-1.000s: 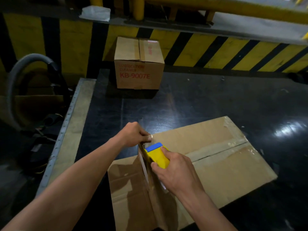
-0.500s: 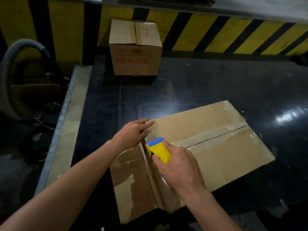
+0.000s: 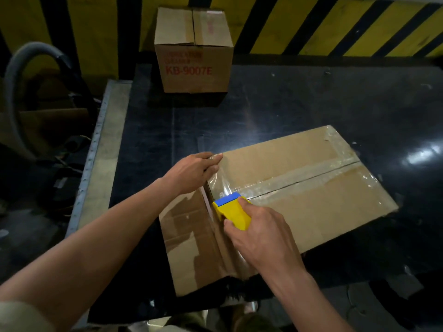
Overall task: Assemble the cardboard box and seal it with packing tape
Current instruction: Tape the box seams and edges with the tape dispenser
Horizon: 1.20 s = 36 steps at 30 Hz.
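Observation:
A large brown cardboard box [image 3: 311, 207] stands on the black table, its top flaps closed and clear tape running along the centre seam. My right hand [image 3: 261, 238] grips a yellow tape dispenser with a blue edge [image 3: 231, 210] at the near-left end of that seam. A strip of clear tape [image 3: 219, 182] stretches from the dispenser up to my left hand [image 3: 191, 172], which pinches the tape end at the box's left top edge. The left side panel [image 3: 189, 243] of the box faces me, shiny with tape.
A smaller sealed carton printed KB-9007E [image 3: 194, 49] sits at the back of the black table [image 3: 287, 104]. Behind it runs a yellow-and-black striped barrier [image 3: 311, 22]. A grey hose [image 3: 21, 68] and cables lie left of the table's metal edge [image 3: 96, 149].
My view has tilted down and closer. The left hand has opened from a fist on the box corner to pinching the tape end, and a clear strip now shows between it and the dispenser.

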Tool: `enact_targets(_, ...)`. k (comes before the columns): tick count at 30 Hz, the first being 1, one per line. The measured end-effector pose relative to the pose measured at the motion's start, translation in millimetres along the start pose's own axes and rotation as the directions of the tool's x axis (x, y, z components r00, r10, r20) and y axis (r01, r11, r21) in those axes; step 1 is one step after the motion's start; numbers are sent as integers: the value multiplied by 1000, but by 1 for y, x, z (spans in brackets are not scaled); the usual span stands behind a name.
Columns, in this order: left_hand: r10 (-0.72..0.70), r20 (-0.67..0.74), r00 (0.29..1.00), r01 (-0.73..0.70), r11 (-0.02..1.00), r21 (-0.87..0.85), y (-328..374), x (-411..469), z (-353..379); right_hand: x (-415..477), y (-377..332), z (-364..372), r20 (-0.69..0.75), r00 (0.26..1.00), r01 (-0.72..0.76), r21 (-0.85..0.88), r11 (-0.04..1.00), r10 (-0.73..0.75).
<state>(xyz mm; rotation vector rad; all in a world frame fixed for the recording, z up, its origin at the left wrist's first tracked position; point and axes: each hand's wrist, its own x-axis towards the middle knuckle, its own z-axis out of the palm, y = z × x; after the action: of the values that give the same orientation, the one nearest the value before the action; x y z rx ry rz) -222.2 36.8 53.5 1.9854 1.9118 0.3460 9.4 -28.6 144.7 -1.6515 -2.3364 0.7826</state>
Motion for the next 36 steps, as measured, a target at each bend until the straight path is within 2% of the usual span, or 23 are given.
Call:
enact_targets(4, -29, 4, 1000, 29, 999, 18, 25, 9, -4, 2, -2, 2, -8, 1000, -15, -35, 999, 14)
enact_targets(7, -152, 184, 971, 124, 980, 155, 36, 17, 3, 6, -3, 1, -5, 1000, -19, -51, 999, 18)
enact_targets(9, -180, 201, 963, 137, 968, 210, 35, 15, 13, 4, -3, 0, -2, 1000, -11, -43, 999, 11)
enact_targets(13, -142, 166, 976, 98, 964, 247, 29, 14, 18, -3, 1, -3, 0, 1000, -10, 7, 1000, 10)
enact_targets(22, -108, 149, 983, 63, 958, 281, 31, 13, 16, -40, 22, -3, -30, 999, -21, -40, 999, 20)
enact_targets(26, 79, 31, 996, -85, 958, 274, 41, -17, 22, -36, 24, 3, -82, 997, -16, -54, 998, 12)
enact_targets(28, 139, 26, 990, -141, 954, 263, 39, -34, 32, -37, 24, 5, -94, 996, -14, -55, 998, 9)
enact_targets(36, 79, 56, 995, -89, 972, 218, 30, -37, 41, -42, 25, -4, -65, 998, 25, -8, 1000, -25)
